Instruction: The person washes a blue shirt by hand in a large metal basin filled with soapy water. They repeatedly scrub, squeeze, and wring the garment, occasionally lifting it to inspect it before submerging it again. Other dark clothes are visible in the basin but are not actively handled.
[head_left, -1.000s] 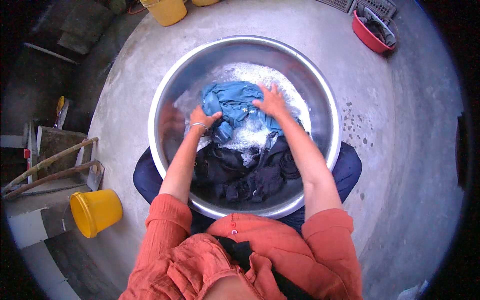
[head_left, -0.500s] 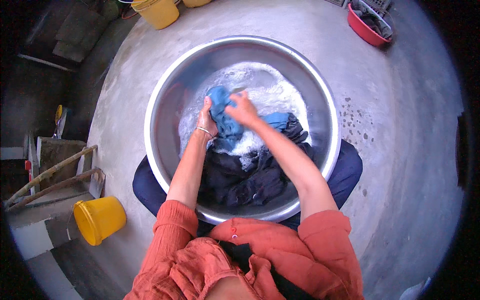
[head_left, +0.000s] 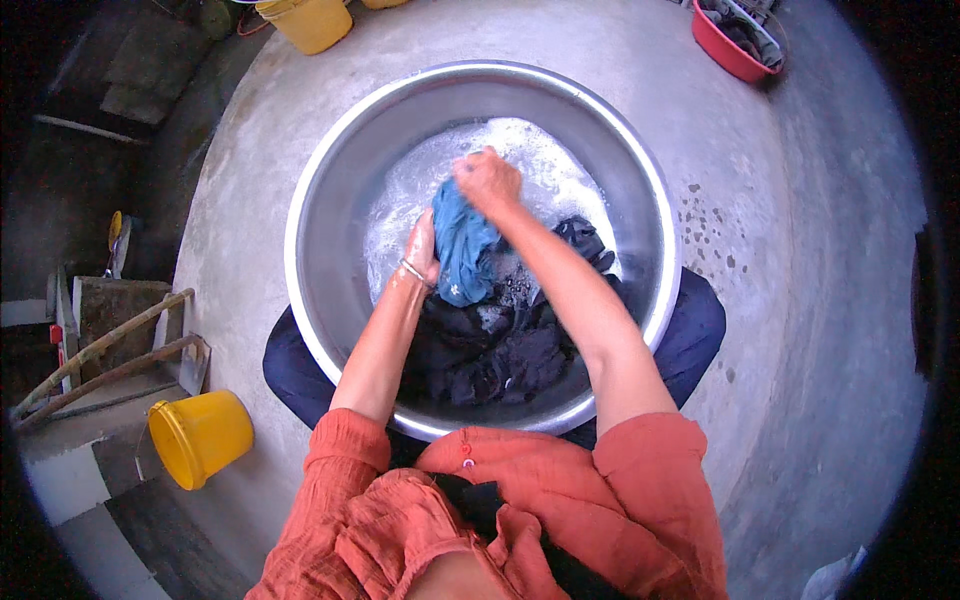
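A large round metal basin (head_left: pixel 330 180) stands in front of me between my legs, with foamy water (head_left: pixel 540 165) in it. Over the suds a wet blue cloth garment (head_left: pixel 465 250) is bunched between my hands. My left hand (head_left: pixel 424 250) holds its left side, the fingers partly hidden behind the fabric. At the garment's upper end my right hand (head_left: pixel 487 182) is closed in a fist on the cloth, slightly blurred. Dark wet clothes (head_left: pixel 490 355) lie heaped in the near part of the basin, under my forearms.
On the concrete floor (head_left: pixel 740 330), a yellow bucket (head_left: pixel 215 432) lies tipped at the lower left. More yellow buckets (head_left: pixel 308 22) stand at the far left, and a red tub (head_left: pixel 730 45) with dark cloth at the far right. Wooden poles (head_left: pixel 110 345) lean at the left.
My right hand has closed on the garment's top and moved slightly up and away. The blue cloth now hangs longer and more gathered, and its part that lay to the right has been drawn in.
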